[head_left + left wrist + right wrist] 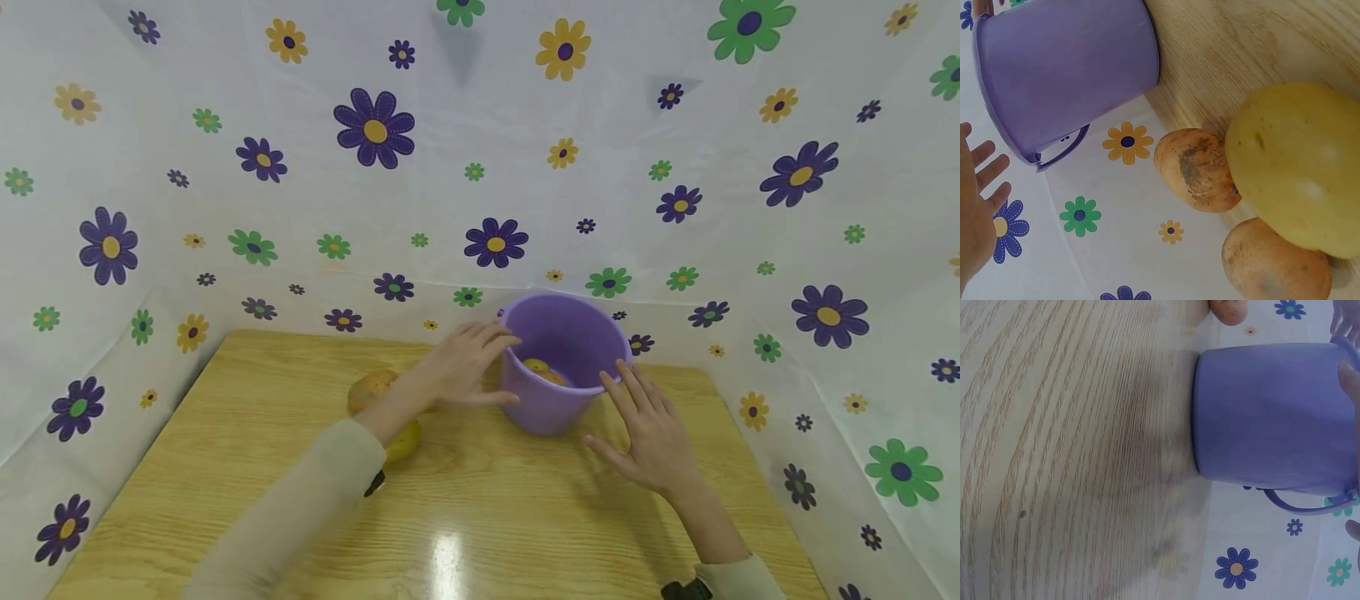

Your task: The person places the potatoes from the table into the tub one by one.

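A purple bucket [546,408] stands upright on the table, a yellow piece [536,365] and an orange-brown piece [553,377] of produce visible inside. My left hand [467,367] is at its left rim, fingers extended, overlapping the rim in the head view; the left wrist view shows a gap there. At the right rim is my right hand [651,433], fingers spread and fingertips by the edge; contact cannot be told. Left of the bucket lie two brownish potato-like pieces [1194,169] [1272,262] and a large smooth yellow one [1297,169], partly behind my left forearm in the head view.
The wooden table [480,517] extends in front of the bucket. A white flowered cloth [450,208] rises behind it and on both sides, close to the bucket's back. The bucket's handle [1300,507] hangs at its far side.
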`<move>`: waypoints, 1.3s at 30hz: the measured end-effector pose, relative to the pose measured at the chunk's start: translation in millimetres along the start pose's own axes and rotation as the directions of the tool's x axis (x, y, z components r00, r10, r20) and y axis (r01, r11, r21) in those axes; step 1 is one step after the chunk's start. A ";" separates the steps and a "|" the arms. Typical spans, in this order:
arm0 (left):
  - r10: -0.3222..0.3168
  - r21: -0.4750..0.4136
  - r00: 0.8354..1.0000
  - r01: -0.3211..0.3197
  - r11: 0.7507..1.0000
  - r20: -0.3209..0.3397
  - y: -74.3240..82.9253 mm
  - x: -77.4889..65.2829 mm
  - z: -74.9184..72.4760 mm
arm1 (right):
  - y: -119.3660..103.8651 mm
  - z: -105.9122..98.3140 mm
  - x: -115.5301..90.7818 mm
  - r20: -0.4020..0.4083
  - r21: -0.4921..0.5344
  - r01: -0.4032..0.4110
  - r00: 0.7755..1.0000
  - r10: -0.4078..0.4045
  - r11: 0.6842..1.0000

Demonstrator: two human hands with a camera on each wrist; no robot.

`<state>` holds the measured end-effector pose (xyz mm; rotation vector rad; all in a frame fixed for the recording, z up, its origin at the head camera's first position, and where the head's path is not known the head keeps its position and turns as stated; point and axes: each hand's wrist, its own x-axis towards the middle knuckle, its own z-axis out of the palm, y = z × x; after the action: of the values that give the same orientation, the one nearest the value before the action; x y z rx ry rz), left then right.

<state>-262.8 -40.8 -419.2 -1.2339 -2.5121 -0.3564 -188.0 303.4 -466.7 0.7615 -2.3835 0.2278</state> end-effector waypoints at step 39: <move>0.074 0.158 0.982 -0.102 0.982 0.173 -26.9 -112.3 8.1 | -0.5 0.2 0.5 -0.012 -0.001 0.004 1.000 -0.004 1.000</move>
<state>-221.0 -134.8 -472.4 -1.3526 -2.5517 -0.0221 -188.1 302.7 -466.6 0.7622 -2.3700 0.2288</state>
